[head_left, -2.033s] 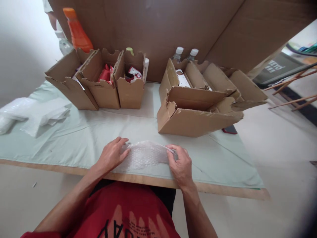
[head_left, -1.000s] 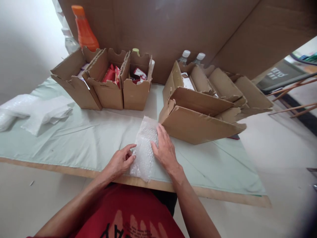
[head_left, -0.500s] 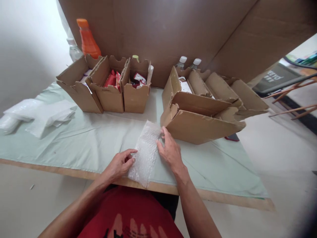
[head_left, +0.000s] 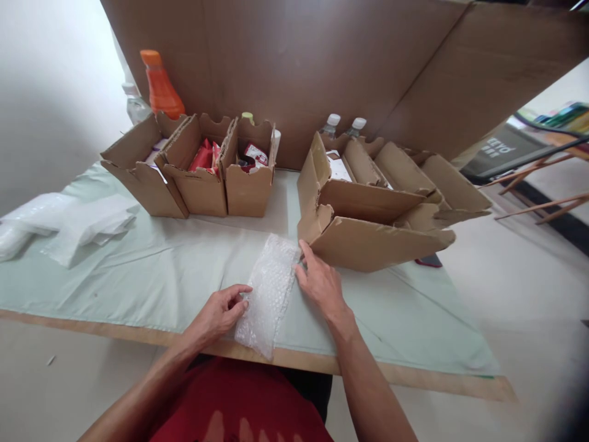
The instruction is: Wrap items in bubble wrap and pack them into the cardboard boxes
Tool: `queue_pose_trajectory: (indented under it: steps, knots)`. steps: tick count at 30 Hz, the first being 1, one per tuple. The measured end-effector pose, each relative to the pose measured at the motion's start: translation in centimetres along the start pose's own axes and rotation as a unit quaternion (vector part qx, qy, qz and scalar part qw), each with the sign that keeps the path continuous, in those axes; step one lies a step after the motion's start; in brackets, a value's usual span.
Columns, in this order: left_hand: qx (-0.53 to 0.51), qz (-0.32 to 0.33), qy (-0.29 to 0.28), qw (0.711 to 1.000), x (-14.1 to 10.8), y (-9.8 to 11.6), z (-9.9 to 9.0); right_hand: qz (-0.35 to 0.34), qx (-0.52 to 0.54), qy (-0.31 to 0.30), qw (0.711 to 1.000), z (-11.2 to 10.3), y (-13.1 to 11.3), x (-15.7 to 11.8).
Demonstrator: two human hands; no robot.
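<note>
A clear bubble wrap bag (head_left: 269,294) lies flat on the cloth-covered table, its lower end reaching over the front edge. My left hand (head_left: 223,312) rests at its left side, thumb and forefinger apart at the bag's edge. On the other side, my right hand (head_left: 322,279) lies with fingers apart along the bag's right edge, the forefinger close to the corner of a cardboard box (head_left: 372,242). Neither hand is closed around anything. Whether the fingertips press on the bag is hard to make out.
Three narrow cardboard boxes (head_left: 248,190) with packets inside stand at the back left. An orange bottle (head_left: 163,89) is behind them. More bubble wrap bags (head_left: 92,218) lie at the far left. Two white-capped bottles (head_left: 331,124) stand behind the right-hand boxes. A cardboard panel (head_left: 294,67) closes the back.
My right hand has shifted slightly away from the bag's edge, its fingers a little more open. The bag lies nearly as before. The whole view has tilted a little.
</note>
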State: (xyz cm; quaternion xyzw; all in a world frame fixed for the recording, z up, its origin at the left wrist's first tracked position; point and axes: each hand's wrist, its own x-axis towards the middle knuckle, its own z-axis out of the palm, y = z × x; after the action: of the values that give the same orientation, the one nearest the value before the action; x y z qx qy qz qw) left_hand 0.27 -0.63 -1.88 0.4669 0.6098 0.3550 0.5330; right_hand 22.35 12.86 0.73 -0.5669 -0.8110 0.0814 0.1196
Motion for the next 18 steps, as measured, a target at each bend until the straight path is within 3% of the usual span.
queue_pose_trajectory:
  steps: [4,8,12,18]
  knots:
    - [-0.044,-0.018,0.002,0.999,0.0,0.7,-0.3,-0.001,0.071,-0.029,0.997,-0.4,0.8,-1.6]
    - [-0.14,-0.066,-0.023,0.988,-0.2,1.5,-0.4,-0.078,0.166,-0.044,0.982,-0.5,1.2,-5.2]
    - [-0.269,-0.119,-0.004,0.956,-0.5,1.7,-0.4,-0.17,0.143,-0.019,0.975,0.6,1.6,-9.8]
    - [-0.369,-0.148,0.028,0.917,-0.1,2.2,-0.2,-0.185,0.143,0.029,0.972,2.4,0.0,-13.7]
